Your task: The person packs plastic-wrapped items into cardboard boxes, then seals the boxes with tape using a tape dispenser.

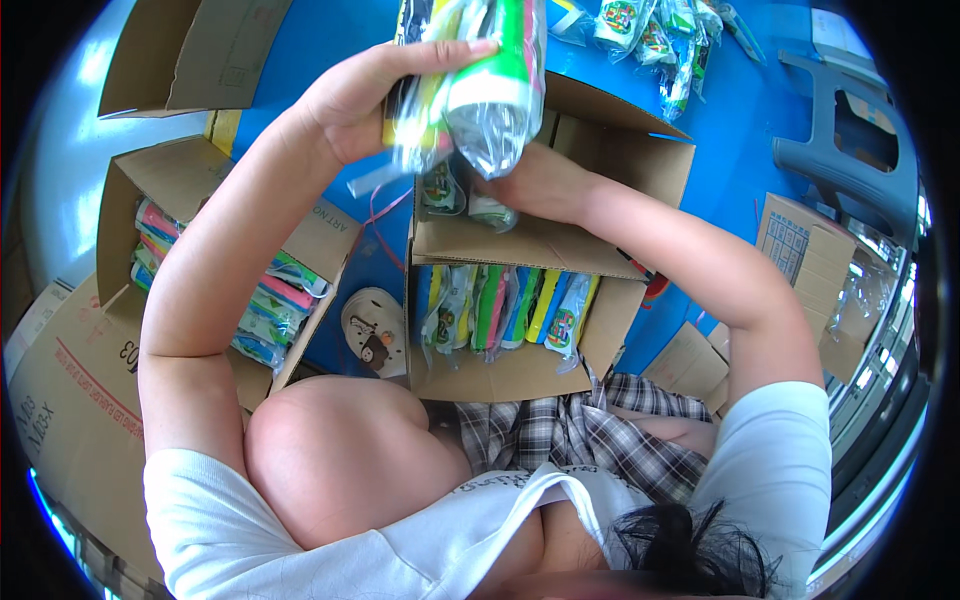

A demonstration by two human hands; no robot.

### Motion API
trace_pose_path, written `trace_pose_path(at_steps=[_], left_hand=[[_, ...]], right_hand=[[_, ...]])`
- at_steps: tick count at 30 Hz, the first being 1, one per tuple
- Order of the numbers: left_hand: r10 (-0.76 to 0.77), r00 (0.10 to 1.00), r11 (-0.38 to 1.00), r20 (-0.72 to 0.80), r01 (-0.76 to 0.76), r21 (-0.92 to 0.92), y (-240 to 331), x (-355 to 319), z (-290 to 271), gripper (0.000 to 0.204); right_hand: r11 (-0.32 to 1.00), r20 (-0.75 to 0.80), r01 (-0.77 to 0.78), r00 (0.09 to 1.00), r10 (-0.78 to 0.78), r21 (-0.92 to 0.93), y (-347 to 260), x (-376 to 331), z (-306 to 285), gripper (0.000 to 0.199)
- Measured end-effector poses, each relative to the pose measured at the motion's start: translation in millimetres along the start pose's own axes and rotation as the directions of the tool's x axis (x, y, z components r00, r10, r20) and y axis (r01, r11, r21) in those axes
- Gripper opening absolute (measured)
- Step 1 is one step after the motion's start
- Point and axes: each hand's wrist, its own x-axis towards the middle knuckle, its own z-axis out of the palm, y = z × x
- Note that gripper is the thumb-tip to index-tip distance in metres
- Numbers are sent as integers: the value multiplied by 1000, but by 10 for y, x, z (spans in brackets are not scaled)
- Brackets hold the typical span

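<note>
My left hand (365, 90) grips a bundle of colourful packs in clear plastic bags (490, 100), raised above the far part of an open carton (530, 248). Its thumb lies across the top of the bundle, which shows green, white and yellow. Behind the lower end of that bundle is my right hand (540, 185), reaching over the carton; its fingers are hidden. Just below the right hand, a white bagged pack (492, 212) lies inside the carton. A row of similar bagged packs (505, 312) stands upright in the carton's near part, closest to me.
A second open carton (325, 235) on my left holds more bagged packs (270, 310). Loose bagged packs (660, 40) lie on the blue surface (720, 130) at the far right. A grey-blue plastic stool (850, 160) stands at right, with a cardboard box (800, 250) nearby.
</note>
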Motion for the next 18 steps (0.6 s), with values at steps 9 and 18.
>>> trace_pose_path(at_steps=[9,18], left_hand=[[25,988,992,-150,-44,-122,-14,167,48,45],[-16,1000,960,2,16,-278,-45,219,-425,62]], right_hand=[[142,657,-893,414,630,427,355,-153,-140,60],[-107,537,-737,376,755,667,192,280,1130,53]])
